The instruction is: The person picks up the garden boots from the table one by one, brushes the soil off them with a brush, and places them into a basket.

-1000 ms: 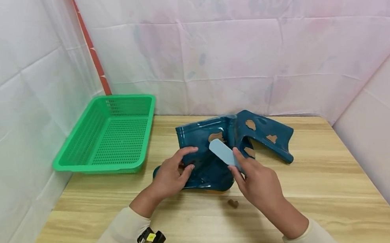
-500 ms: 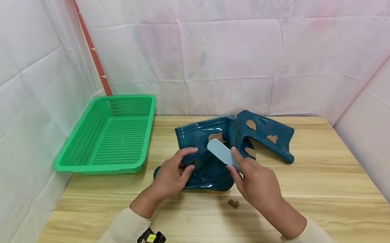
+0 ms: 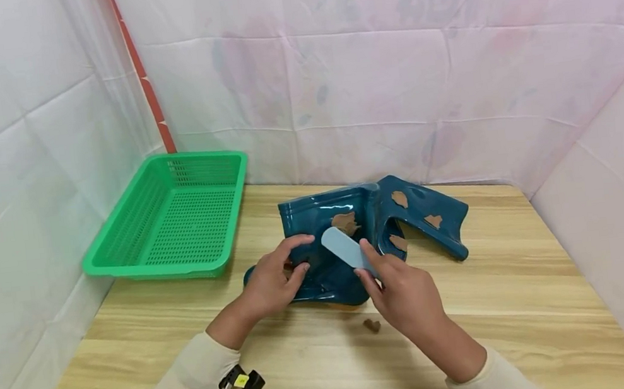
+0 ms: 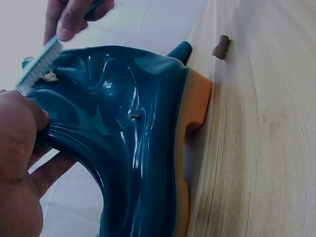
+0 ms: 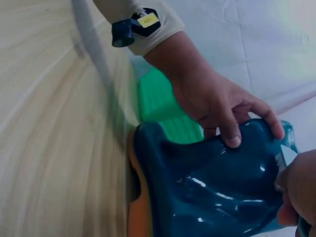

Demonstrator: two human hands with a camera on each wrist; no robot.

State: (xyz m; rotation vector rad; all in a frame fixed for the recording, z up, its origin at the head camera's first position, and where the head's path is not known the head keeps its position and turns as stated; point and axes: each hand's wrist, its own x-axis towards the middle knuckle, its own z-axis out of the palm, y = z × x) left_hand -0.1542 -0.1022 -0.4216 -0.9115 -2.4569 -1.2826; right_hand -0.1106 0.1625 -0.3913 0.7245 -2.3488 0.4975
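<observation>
A glossy teal rain boot with an orange sole lies on its side, a brown mud patch on its shaft. My left hand grips the shaft, thumb on one side and fingers on the other, as the left wrist view shows. In my right hand is a light blue scrub brush, pinched with the index finger along its back. Its white bristles face the boot, right at a pale smear on the surface. The second teal boot lies behind to the right, with several mud patches.
A green plastic basket stands at the back left of the wooden table. One small brown mud lump lies in front of the boots. White cloth walls enclose the table's back and sides.
My right hand has drawn the brush a little to the left and down over the boot, baring more of the mud patch. The left hand and both boots stay about where they were.
</observation>
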